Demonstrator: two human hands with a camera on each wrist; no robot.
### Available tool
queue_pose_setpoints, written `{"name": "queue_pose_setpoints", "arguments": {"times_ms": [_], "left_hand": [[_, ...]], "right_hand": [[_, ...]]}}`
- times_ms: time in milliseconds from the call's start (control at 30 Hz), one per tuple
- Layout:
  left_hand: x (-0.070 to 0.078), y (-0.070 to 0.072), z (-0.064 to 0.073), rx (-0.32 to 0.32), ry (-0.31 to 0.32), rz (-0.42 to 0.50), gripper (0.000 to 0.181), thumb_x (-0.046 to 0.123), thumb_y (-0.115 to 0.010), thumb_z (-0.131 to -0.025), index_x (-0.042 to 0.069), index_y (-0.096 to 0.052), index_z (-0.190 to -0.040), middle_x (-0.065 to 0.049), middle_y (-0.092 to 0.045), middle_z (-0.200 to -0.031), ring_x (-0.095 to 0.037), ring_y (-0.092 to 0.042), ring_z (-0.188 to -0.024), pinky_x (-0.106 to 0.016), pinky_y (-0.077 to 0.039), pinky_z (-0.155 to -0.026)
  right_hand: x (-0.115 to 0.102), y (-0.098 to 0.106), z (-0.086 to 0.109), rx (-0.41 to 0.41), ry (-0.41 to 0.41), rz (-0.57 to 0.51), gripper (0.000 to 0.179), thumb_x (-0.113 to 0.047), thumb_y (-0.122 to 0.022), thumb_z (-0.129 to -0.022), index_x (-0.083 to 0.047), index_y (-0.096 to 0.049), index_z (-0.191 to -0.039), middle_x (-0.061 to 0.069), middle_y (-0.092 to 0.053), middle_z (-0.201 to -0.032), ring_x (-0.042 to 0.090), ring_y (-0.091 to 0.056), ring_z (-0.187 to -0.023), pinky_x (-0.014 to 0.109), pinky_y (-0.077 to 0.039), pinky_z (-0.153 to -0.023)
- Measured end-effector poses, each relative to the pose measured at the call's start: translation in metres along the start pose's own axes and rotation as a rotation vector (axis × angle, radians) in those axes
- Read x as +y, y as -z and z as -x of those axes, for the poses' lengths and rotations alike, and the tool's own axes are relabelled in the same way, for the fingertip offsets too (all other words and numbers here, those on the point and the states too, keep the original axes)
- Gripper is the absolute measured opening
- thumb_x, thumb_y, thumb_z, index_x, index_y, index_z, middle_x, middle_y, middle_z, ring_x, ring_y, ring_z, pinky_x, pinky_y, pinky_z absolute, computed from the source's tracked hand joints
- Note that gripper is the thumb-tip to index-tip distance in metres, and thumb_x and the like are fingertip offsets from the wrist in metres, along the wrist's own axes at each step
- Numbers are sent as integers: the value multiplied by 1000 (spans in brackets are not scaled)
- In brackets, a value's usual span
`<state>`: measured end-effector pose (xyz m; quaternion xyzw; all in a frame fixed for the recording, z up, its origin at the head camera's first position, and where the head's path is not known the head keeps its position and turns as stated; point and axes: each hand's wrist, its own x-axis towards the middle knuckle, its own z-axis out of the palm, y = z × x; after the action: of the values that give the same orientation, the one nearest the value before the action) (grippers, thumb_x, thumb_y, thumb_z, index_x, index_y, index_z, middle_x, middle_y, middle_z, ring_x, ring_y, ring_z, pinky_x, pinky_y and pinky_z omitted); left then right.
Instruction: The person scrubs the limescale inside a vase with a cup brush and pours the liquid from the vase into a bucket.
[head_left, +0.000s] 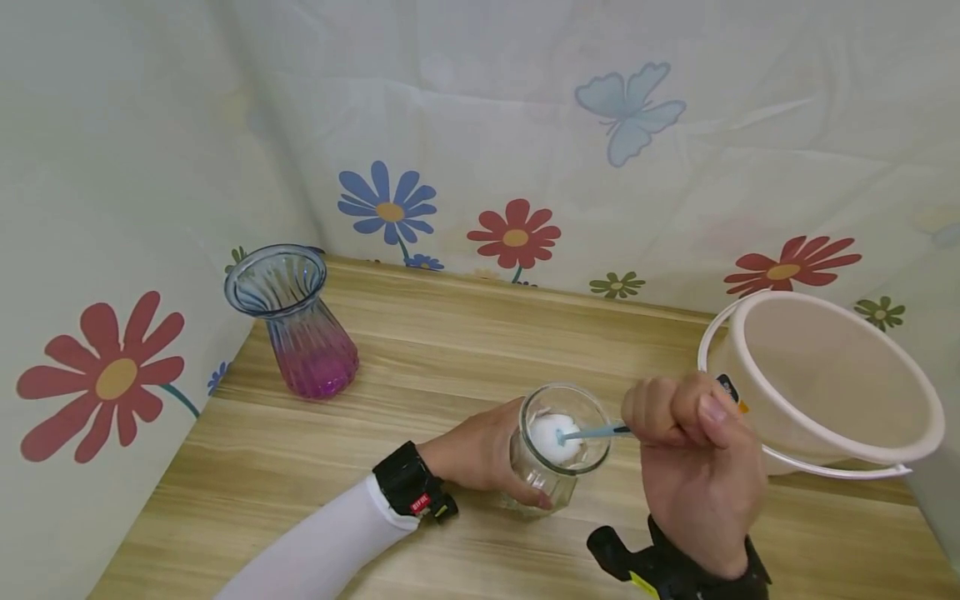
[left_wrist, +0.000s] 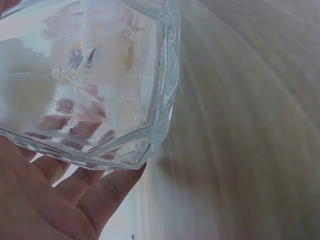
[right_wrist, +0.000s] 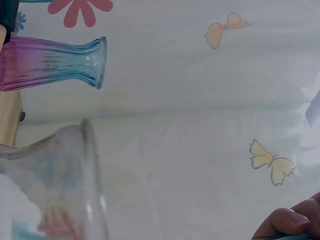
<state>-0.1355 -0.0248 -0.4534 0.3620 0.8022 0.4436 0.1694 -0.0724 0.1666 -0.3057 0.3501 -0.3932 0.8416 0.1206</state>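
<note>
In the head view, my left hand (head_left: 491, 450) grips a clear glass vase (head_left: 536, 492) round its side, below the rim. Its faceted glass (left_wrist: 162, 115) fills much of the left wrist view, with the fingers (left_wrist: 107, 195) spread along one side. My right hand (head_left: 697, 458) is curled round the thin blue handle (head_left: 592, 432) of a sponge brush, to the right of the vase mouth. The brush's round white sponge head (head_left: 551, 437) sits inside the mouth. In the right wrist view the blurred vase rim (right_wrist: 90, 170) shows, and fingers (right_wrist: 287, 222) on the handle.
A ribbed blue-to-purple glass vase (head_left: 311, 350) stands at the back left of the wooden table (head_left: 420, 333). At the right is a pale pink bucket (head_left: 832, 358) with its white handle (head_left: 832, 472) hanging down. A flower-printed curtain (head_left: 480, 108) borders the back and sides.
</note>
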Motion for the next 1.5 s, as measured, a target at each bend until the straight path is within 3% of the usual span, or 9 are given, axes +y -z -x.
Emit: {"name": "queue_pose_setpoints", "arguments": {"times_ms": [133,233,533,700,900,1100,1500], "left_hand": [[0,0,1,2,-8,-2,117,58,-94,-64,33,-30,-158,16,-52,-139,-4,-55,-126,-31,-48,-106],[0,0,1,0,-3,1,117,58,-94,-64,31,-30,-159,15,-52,-140,-5,-54,-127,-32,-48,-108],[-1,0,-2,-19,12,7,112,58,-95,-64,32,-34,-154,18,-52,-136,-4,-56,-122,-28,-49,-103],[-1,1,-2,-19,23,13,109,58,-95,-63,35,-35,-151,18,-54,-132,-5,-57,-118,-27,-51,-100],[-1,0,-3,-17,29,16,108,58,-96,-62,35,-36,-149,16,-54,-133,-5,-57,-117,-26,-51,-99],[1,0,-2,0,41,5,100,56,-97,-61,33,-42,-142,16,-56,-129,-4,-58,-113,-24,-50,-95],[-3,-1,-4,-4,-9,-44,100,57,-96,-63,32,-39,-142,14,-53,-131,-5,-56,-114,-22,-50,-96]], "right_hand": [[-6,-4,0,-7,81,-135,26,-4,-13,-97,-8,-18,-71,0,-20,-67,14,-23,-61,27,-17,-63],[-4,-7,1,-16,105,-144,27,-4,-15,-97,-8,-18,-71,1,-21,-67,14,-24,-62,27,-17,-64],[17,-4,3,-14,40,12,26,-1,-10,-97,-7,-20,-74,1,-22,-67,15,-28,-62,30,-18,-62],[23,-3,3,10,54,37,27,-1,-12,-98,-7,-21,-73,1,-23,-66,15,-29,-61,31,-18,-62],[30,-4,5,16,0,88,28,0,-11,-98,-6,-24,-75,2,-25,-68,18,-30,-65,33,-17,-63],[38,-9,9,-12,-24,160,27,2,-12,-100,-3,-28,-78,4,-28,-73,20,-31,-69,33,-18,-64],[44,-13,12,-97,-111,258,28,8,-11,-96,-2,-32,-80,5,-28,-76,19,-33,-72,35,-24,-69]]}}
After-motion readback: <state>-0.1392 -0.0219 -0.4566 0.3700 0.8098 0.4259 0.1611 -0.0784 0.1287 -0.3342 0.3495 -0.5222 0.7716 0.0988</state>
